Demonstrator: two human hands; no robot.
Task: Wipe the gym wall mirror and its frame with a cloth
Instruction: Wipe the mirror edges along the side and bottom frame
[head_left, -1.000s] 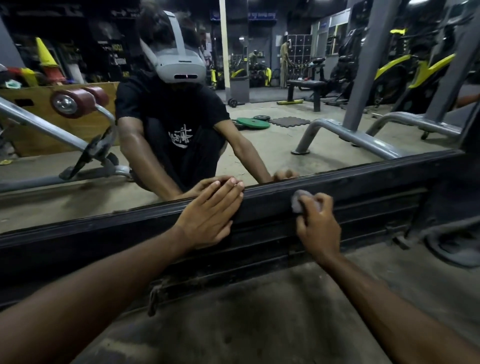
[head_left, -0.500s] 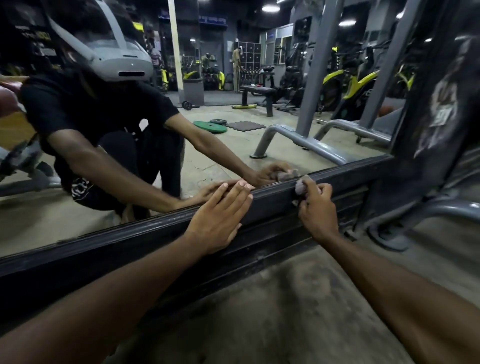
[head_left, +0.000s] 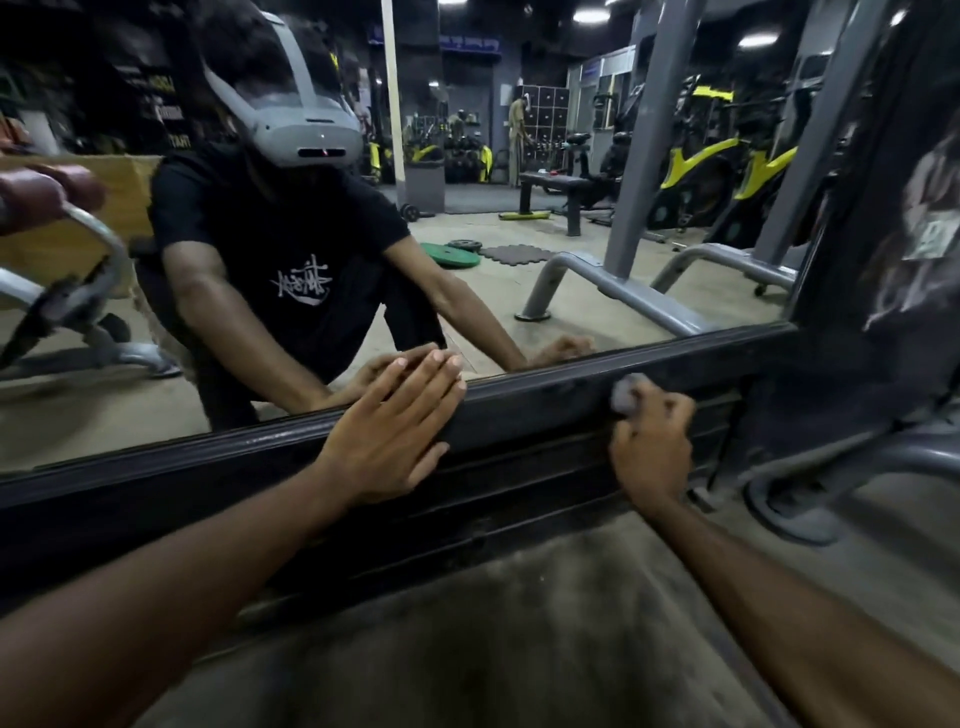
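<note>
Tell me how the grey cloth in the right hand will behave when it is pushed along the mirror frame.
The cloth is bunched into a small wad inside the right hand, so it is probably soft and floppy, and light. Pressed against the frame, it would likely mould to the ridges rather than slide stiffly.

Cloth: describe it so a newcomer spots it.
On the wall mirror, follow the black bottom frame rail rightward. There the right hand grips the cloth against the rail. It is a pale grey wad, the only light patch on the dark frame; the left hand holds nothing.
</note>
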